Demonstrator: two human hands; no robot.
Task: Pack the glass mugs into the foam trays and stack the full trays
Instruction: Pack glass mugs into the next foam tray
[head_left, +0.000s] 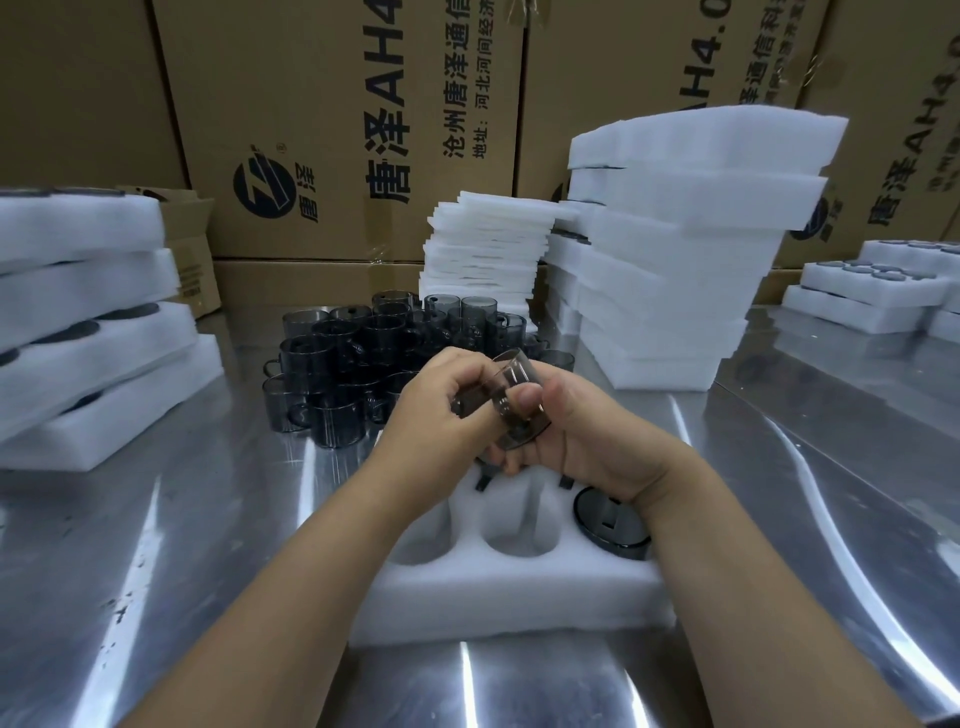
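Note:
A smoky grey glass mug (511, 397) lies tilted between both hands above the white foam tray (498, 592) in front of me. My left hand (436, 410) grips its left side; my right hand (576, 441) holds it from the right, thumb across the glass. One mug (610, 525) sits in the tray's right-hand pocket, and two round pockets to its left show bare foam. The tray's far row is mostly hidden by my hands. Several more grey mugs (363, 353) stand clustered behind on the steel table (182, 545).
Filled foam trays (88, 332) are stacked at the left. A tall pile of foam trays (675, 249) and thin foam sheets (488, 249) rises behind on the right. More trays (872, 291) lie far right. Cardboard boxes (322, 130) wall off the back.

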